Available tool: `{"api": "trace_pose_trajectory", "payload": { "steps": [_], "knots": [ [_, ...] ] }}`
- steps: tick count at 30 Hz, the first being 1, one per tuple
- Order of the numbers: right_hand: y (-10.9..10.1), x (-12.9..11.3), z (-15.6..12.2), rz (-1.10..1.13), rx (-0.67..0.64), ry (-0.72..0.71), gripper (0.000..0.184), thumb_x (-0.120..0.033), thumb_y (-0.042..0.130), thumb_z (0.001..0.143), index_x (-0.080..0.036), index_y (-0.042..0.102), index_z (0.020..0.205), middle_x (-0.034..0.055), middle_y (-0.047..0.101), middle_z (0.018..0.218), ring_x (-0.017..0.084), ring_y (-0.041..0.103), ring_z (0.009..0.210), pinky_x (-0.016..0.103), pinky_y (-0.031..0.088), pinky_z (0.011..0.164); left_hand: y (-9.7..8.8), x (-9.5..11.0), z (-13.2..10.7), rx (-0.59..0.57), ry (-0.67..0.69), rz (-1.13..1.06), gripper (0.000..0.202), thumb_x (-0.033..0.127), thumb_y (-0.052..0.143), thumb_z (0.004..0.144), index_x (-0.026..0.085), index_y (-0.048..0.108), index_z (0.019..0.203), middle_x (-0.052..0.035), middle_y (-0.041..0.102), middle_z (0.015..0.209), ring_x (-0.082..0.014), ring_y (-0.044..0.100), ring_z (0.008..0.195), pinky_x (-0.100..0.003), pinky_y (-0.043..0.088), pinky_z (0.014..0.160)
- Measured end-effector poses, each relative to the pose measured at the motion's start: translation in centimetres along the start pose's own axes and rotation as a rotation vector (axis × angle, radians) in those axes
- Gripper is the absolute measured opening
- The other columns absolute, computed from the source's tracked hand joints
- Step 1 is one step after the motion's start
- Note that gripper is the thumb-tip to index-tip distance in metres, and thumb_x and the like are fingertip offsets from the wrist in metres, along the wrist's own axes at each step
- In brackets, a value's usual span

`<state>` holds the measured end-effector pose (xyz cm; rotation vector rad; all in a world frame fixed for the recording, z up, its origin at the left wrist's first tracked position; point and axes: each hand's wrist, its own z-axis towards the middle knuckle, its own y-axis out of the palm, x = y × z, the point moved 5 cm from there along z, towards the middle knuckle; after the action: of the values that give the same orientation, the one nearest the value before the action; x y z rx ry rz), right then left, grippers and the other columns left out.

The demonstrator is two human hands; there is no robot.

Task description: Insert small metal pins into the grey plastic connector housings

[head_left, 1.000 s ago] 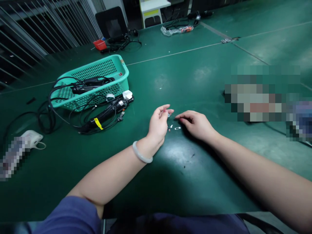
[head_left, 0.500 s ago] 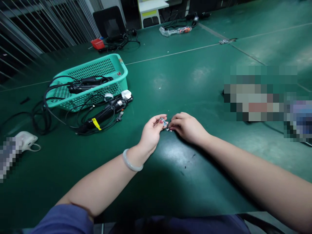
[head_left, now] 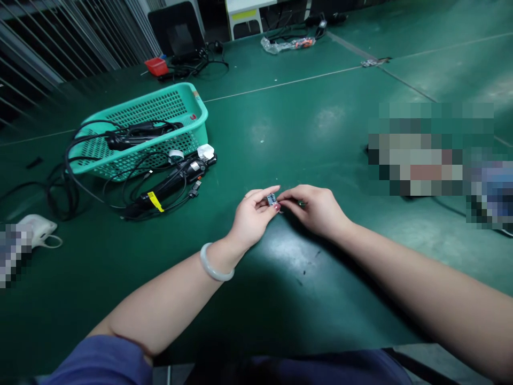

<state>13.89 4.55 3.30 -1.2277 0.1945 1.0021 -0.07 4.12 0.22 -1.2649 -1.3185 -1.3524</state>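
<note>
My left hand (head_left: 251, 216), with a pale bangle on its wrist, pinches a small grey part (head_left: 271, 200) between thumb and fingertips just above the green table (head_left: 280, 128). My right hand (head_left: 316, 208) meets it from the right, its fingertips closed on the same small part. The tiny pieces that lay on the table under the hands are hidden now.
A teal mesh basket (head_left: 188, 109) with black cables (head_left: 132, 140) sits at the left, and a black tool with a yellow tag (head_left: 168, 184) lies beside it. A white mask (head_left: 38, 230) lies at the far left. Blurred-out items are at the right edge.
Both hands have drawn together: the left lowered its small part toward the table, the right left the loose pieces and closed its fingertips on the part.
</note>
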Motion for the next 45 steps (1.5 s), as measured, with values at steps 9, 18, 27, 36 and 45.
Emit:
{"api": "trace_pose_trajectory", "payload": {
  "steps": [9, 18, 27, 36, 45],
  "knots": [
    [-0.1, 0.2, -0.2, 0.190, 0.006, 0.163, 0.012, -0.021, 0.061, 0.080, -0.023, 0.072, 0.084, 0.0002, 0.074, 0.084, 0.017, 0.067, 0.078, 0.031, 0.051, 0.077, 0.4, 0.3, -0.2, -0.026, -0.087, -0.055, 0.035, 0.011, 0.069, 0.070, 0.018, 0.070, 0.105, -0.0082, 0.068, 0.115, -0.0190, 0.063, 0.105, -0.039, 0.044, 0.103],
    [0.5, 2.1, -0.1, 0.613, 0.016, 0.370, 0.008, -0.027, 0.066, 0.071, -0.020, 0.068, 0.074, 0.0010, 0.070, 0.076, 0.016, 0.065, 0.073, 0.033, 0.051, 0.079, 0.8, 0.0, -0.4, -0.080, -0.157, -0.096, 0.050, 0.018, 0.075, 0.067, 0.017, 0.065, 0.116, -0.0082, 0.071, 0.110, -0.0190, 0.066, 0.100, -0.043, 0.044, 0.104],
    [0.9, 2.1, -0.2, 0.648, -0.031, 0.453, 0.017, -0.035, 0.068, 0.071, -0.019, 0.068, 0.074, 0.0024, 0.070, 0.076, 0.017, 0.064, 0.073, 0.034, 0.050, 0.078, 0.5, -0.3, -0.3, -0.065, -0.154, -0.017, 0.054, 0.019, 0.074, 0.068, 0.017, 0.062, 0.121, -0.0099, 0.064, 0.120, -0.0208, 0.062, 0.109, -0.041, 0.040, 0.108],
    [1.0, 2.0, -0.4, 0.696, -0.050, 0.453, 0.028, -0.043, 0.073, 0.067, -0.017, 0.063, 0.075, 0.0015, 0.066, 0.074, 0.014, 0.058, 0.067, 0.030, 0.048, 0.070, 0.7, 0.0, -0.4, -0.068, -0.149, -0.046, 0.058, 0.010, 0.071, 0.066, 0.017, 0.061, 0.123, -0.0091, 0.061, 0.121, -0.0186, 0.062, 0.107, -0.037, 0.042, 0.106],
    [0.8, 1.7, -0.4, 0.533, -0.015, 0.347, 0.023, -0.041, 0.065, 0.076, -0.018, 0.062, 0.078, 0.0024, 0.062, 0.076, 0.014, 0.055, 0.069, 0.031, 0.045, 0.068, 0.5, -0.5, -0.2, -0.091, -0.053, 0.024, 0.051, 0.010, 0.069, 0.069, 0.021, 0.065, 0.118, -0.0039, 0.059, 0.107, -0.0131, 0.063, 0.096, -0.035, 0.045, 0.103]
  ]
}}
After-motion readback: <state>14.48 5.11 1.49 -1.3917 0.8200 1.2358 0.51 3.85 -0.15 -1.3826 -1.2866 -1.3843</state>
